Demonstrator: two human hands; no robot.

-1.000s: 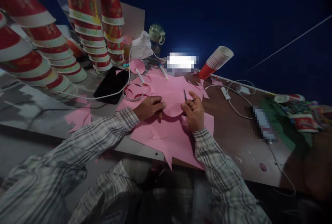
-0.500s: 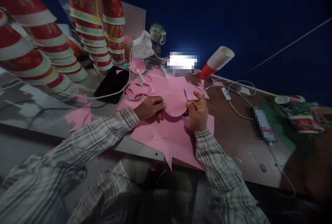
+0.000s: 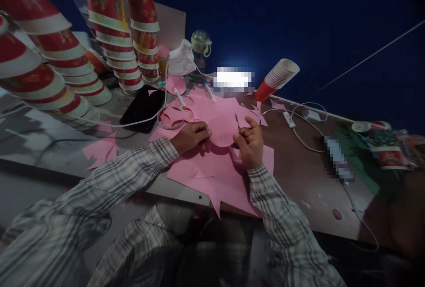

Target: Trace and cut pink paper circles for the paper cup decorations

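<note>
A round piece of pink paper [image 3: 222,130] is held up over larger pink sheets [image 3: 199,163]. My left hand [image 3: 192,137] pinches its left edge between thumb and fingers. On the other side my right hand [image 3: 250,144] is closed around scissors [image 3: 237,121]; a thin metal blade points up past the fingers, while the handles are mostly hidden in the palm. The right thumb touches the circle's right edge. Behind it, a marker [image 3: 210,92] rests on the pink sheets, with a white marker [image 3: 179,98] further left.
Tall stacks of red and white paper cups [image 3: 114,34] stand at the left. A dark phone [image 3: 143,109] lies near them, crossed by a white cable. A leaning cup stack [image 3: 277,79] stands at the back right. Pink scraps [image 3: 101,149] lie left, a blurred power strip [image 3: 338,158] right.
Both hands have shifted very slightly left with the pink circle. The right thumb has slid further onto the circle's edge.
</note>
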